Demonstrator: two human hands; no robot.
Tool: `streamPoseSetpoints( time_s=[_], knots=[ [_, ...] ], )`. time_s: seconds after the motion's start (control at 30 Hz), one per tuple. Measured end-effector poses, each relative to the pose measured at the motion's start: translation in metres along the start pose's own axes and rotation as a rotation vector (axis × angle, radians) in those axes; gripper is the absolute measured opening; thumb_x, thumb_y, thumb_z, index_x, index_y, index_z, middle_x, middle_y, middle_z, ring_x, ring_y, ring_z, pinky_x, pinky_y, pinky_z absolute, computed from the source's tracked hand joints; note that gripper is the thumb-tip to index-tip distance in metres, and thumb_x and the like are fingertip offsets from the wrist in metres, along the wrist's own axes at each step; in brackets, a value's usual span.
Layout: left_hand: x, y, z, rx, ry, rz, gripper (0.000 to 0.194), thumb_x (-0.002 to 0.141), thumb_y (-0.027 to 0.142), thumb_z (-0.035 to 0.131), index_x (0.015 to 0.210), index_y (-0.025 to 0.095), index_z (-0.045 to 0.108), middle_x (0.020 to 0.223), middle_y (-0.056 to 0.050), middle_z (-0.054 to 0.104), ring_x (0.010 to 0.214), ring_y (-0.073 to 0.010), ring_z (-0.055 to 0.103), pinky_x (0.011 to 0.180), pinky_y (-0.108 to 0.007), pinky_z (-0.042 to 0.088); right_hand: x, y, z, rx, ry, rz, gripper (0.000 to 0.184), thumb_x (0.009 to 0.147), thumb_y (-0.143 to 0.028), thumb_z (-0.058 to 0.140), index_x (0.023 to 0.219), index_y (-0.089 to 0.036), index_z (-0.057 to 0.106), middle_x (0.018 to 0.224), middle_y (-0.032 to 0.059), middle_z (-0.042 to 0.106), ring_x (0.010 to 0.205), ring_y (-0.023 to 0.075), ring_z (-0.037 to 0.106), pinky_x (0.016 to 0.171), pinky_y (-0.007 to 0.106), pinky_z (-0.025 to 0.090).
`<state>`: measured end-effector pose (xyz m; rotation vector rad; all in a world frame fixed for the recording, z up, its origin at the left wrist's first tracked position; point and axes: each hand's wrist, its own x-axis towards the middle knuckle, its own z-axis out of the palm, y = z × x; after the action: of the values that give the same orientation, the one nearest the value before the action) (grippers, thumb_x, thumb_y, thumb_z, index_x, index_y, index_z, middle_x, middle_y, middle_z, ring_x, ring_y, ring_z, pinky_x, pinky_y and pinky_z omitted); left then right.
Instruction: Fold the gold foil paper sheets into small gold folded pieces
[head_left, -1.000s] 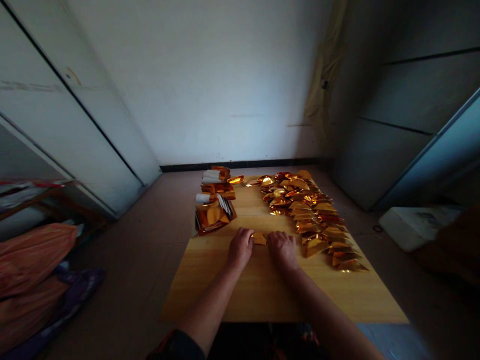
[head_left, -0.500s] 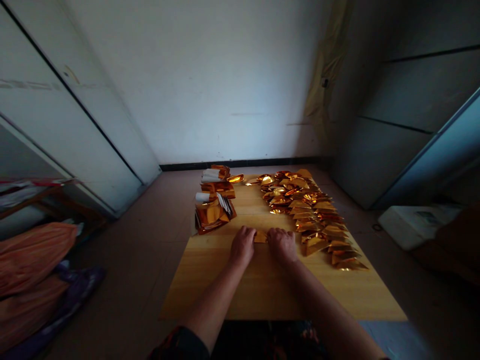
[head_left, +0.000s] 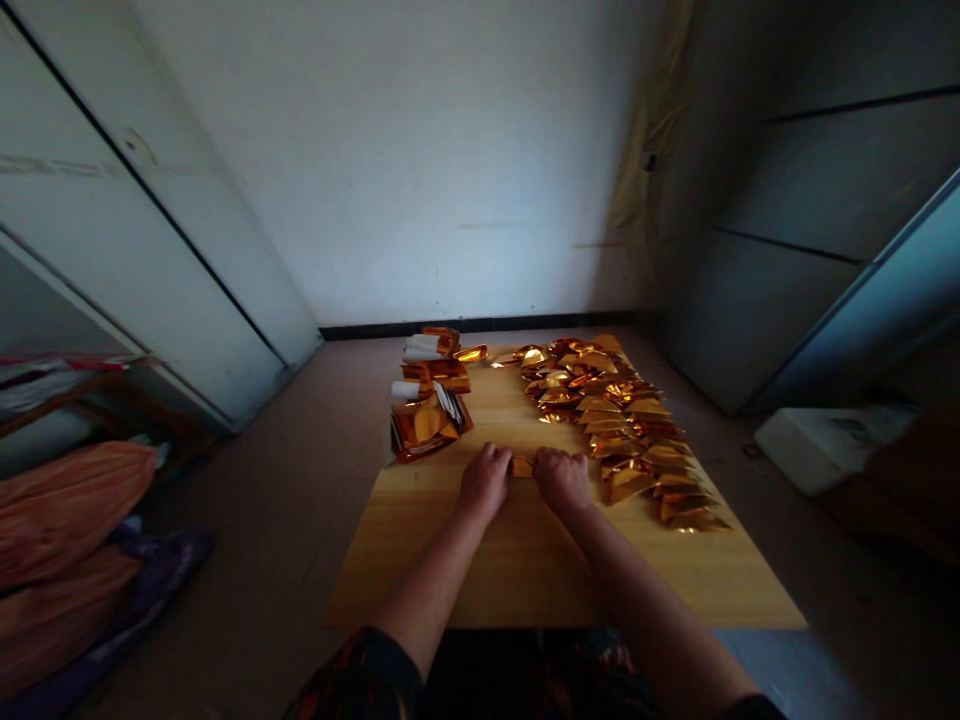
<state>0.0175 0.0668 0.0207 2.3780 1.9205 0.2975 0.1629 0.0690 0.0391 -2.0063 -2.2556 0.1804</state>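
Looking like glossy, crinkly gold foil on the folded pieces (head_left: 626, 440), smooth satin-finish pale wood on the tabletop (head_left: 697, 585), plain matt white paper poking from the stacked packets (head_left: 405, 391), and soft, slightly shiny orange cloth (head_left: 60, 520) heaped off to the side, honestly.

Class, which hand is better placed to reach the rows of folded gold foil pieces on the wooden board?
Probably the right hand: it lies beside the folded gold foil pieces. The left hand is farther off, on the side of the foil stacks. The small gold foil piece sits between them.
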Motion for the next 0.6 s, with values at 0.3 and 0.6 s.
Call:
streamPoseSetpoints(
  time_s=[0.3, 0.6],
  knots=[
    [-0.004, -0.002, 0.001, 0.066, -0.018, 0.022, 0.025, 0.089, 0.017, 0.038, 0.1, 0.024, 0.059, 0.099, -0.005, 0.052, 0.086, -0.0174, 0.051, 0.067, -0.026, 0.039, -0.005, 0.006, 0.008, 0.014, 0.064, -0.053, 0.019, 0.093, -0.023, 0.04, 0.091, -0.02, 0.058, 0.091, 0.0059, 0.065, 0.088, 0.0167, 0.057, 0.075, 0.03, 0.026],
    [-0.008, -0.019, -0.003, -0.002, 0.04, 0.159, 0.029, 0.087, 0.018, 0.044, 0.1, 0.027, 0.067, 0.088, -0.007, 0.057, 0.093, -0.0207, 0.049, 0.082, -0.035, 0.036, -0.005, 0.008, 0.01, -0.024, 0.037, -0.298, 0.019, 0.091, -0.02, 0.044, 0.092, -0.021, 0.063, 0.1, 0.0072, 0.059, 0.095, 0.0188, 0.052, 0.077, 0.028, 0.033]
  ],
)
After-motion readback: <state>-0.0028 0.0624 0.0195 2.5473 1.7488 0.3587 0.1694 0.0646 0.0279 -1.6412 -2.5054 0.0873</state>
